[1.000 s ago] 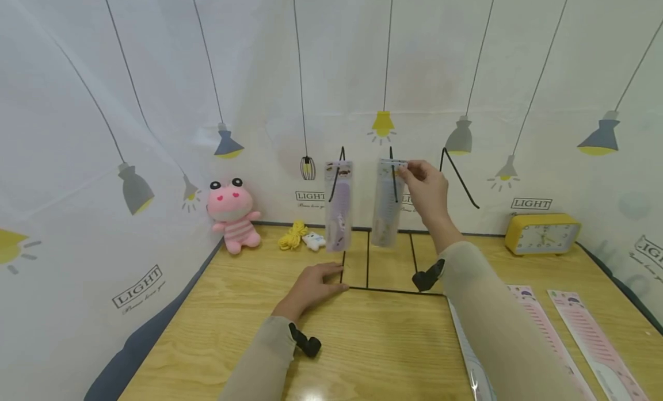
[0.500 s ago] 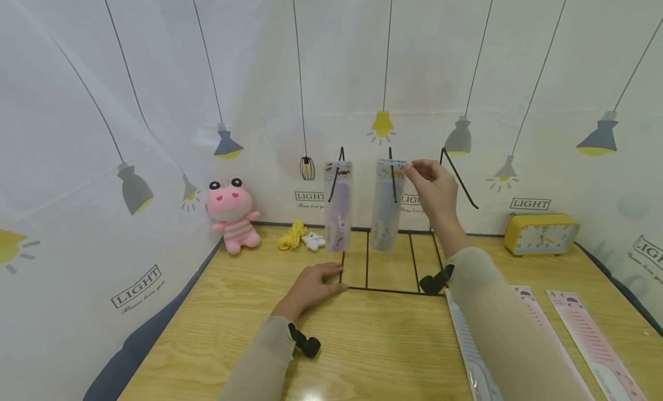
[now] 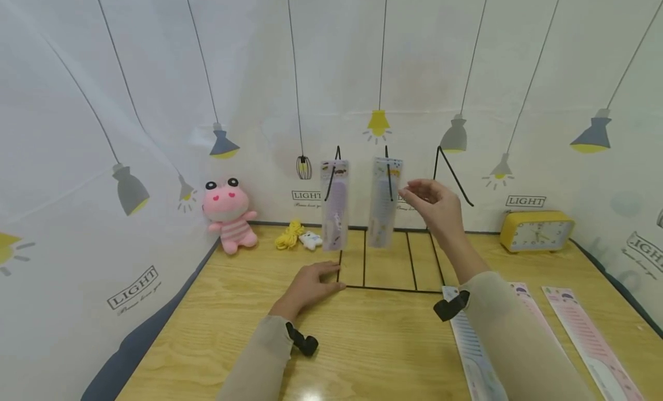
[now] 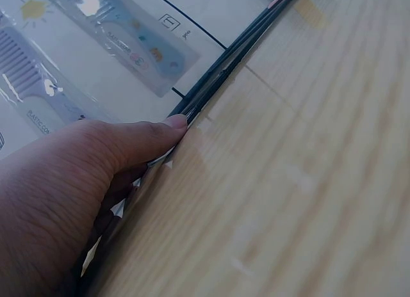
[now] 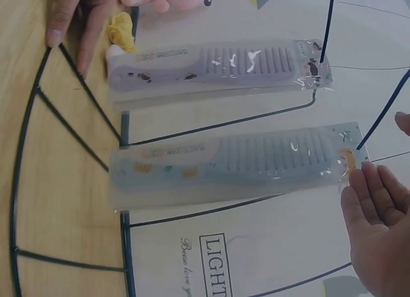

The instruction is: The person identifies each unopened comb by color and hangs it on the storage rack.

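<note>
Rack [image 3: 393, 290], one, black wire: base flat on the table [image 3: 373, 343], uprights near the printed cloth [image 3: 414, 61]. Purple comb [image 3: 336, 211], one, in a clear sleeve: on the left hook, the wire passing through its top end so that it hangs lengthwise, presumably to keep its face in view. Blue comb [image 3: 382, 217], one, sleeved likewise: on the middle hook, just beside the purple comb and apart from it, the hook spacing seemingly keeping the two separate. Third hook [image 3: 454, 175]: to the right, its arm sloping forward and down. Left hand [image 3: 309, 286]: fingers stretched and relaxed, resting on the base's near left corner, apparently to steady so light a frame. Right hand [image 3: 437, 208]: fingers released, thumb apart, beside the blue comb's upper right edge; whether the tips touch the sleeve cannot be told. The hook, not the hand, seems to carry the weight. Blue pack [image 3: 468, 338], one, and pink packs [image 3: 590, 338], two: flat on the table at right, top ends toward the cloth, probably for easy reach; the sleeve of the right arm partly covers some.
</note>
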A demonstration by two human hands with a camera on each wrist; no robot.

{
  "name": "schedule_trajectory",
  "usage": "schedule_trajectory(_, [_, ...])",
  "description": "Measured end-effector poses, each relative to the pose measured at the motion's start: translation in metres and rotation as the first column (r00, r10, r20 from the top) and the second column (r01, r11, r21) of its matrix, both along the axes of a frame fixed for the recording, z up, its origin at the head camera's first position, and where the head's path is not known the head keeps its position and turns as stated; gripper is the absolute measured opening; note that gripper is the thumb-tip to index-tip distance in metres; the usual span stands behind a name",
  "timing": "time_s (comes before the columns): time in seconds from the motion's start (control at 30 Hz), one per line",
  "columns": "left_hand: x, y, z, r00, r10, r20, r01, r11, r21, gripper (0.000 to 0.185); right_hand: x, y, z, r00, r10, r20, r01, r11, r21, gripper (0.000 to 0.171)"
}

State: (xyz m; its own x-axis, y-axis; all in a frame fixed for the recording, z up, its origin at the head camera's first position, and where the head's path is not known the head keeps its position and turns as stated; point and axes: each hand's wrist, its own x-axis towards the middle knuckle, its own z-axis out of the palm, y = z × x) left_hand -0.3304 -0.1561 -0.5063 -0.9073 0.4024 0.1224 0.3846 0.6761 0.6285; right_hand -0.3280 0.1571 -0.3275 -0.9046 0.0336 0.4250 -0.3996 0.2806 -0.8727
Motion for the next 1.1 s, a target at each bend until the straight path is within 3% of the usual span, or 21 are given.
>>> schedule_trajectory(0.37, [0.001,0.000,0.002,1.000,-0.005,-0.015,0.005,1.000,-0.002,0.063,0.022,0.029,-0.018,0.998,-0.025,0.053,0.020,0.995,0.094,0.054])
schedule_trajectory(0.57, [0.001,-0.001,0.001,1.000,-0.001,-0.016,0.001,1.000,-0.006,0.063,0.034,0.045,-0.025,0.990,0.005,0.139,-0.013,0.998,0.060,0.055])
schedule_trajectory(0.7, [0.000,-0.001,0.000,1.000,0.002,-0.018,-0.002,1.000,0.001,0.063,0.042,0.060,-0.035,0.983,0.016,0.181,-0.037,0.993,0.110,0.054])
schedule_trajectory(0.83, [-0.001,0.000,-0.001,1.000,0.002,-0.021,-0.001,1.000,0.003,0.062,0.051,0.082,-0.059,0.982,0.025,0.186,-0.065,0.976,0.210,0.050])
schedule_trajectory(1.1, [0.000,0.000,-0.002,1.000,0.002,-0.024,-0.002,1.000,0.004,0.062,0.060,0.127,-0.124,0.986,0.080,0.144,-0.125,0.930,0.344,0.039])
